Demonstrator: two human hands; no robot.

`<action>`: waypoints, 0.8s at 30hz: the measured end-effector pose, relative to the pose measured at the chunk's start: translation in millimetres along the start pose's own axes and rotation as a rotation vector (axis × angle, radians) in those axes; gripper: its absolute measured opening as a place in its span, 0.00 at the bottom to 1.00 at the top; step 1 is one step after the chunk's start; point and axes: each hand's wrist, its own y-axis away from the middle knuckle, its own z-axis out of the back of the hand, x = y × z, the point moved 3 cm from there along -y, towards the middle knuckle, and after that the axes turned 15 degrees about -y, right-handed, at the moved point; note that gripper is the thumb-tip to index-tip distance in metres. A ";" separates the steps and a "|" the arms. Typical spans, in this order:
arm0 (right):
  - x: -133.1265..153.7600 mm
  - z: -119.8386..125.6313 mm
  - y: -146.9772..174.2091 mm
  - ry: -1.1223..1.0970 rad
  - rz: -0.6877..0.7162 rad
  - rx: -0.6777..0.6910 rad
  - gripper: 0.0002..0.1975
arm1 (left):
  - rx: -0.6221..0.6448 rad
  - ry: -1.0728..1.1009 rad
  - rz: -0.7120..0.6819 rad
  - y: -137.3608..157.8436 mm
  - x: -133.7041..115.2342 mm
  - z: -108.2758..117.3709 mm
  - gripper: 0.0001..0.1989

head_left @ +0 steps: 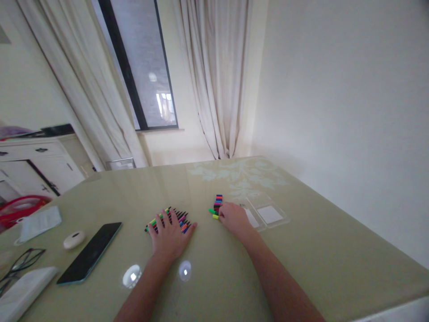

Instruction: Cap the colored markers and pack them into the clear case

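Observation:
A bundle of thin felt-tip markers (182,216) lies on the table with the dark, uncapped tips pointing away to the right. My left hand (168,235) rests flat over them, fingers spread. To the right, a short stack of coloured marker caps (219,198) lies in a column. My right hand (233,218) is closed at its near end, fingertips pinched at a yellow cap (215,217); a green cap (212,211) pokes out beside it. The fingers partly hide the lower caps. Just right of this hand lies an open clear plastic case (282,218) with white paper inside.
At left on the glossy table (321,250) are a phone (90,254), a small white round case (74,240), glasses (28,259), a white box (27,293) and a pale sheet (39,223). A wall (351,112) runs along the right side.

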 end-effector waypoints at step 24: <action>25.1 -55.2 -14.5 -0.131 0.129 -0.298 0.32 | 0.017 0.068 -0.263 -46.1 20.3 -20.9 0.42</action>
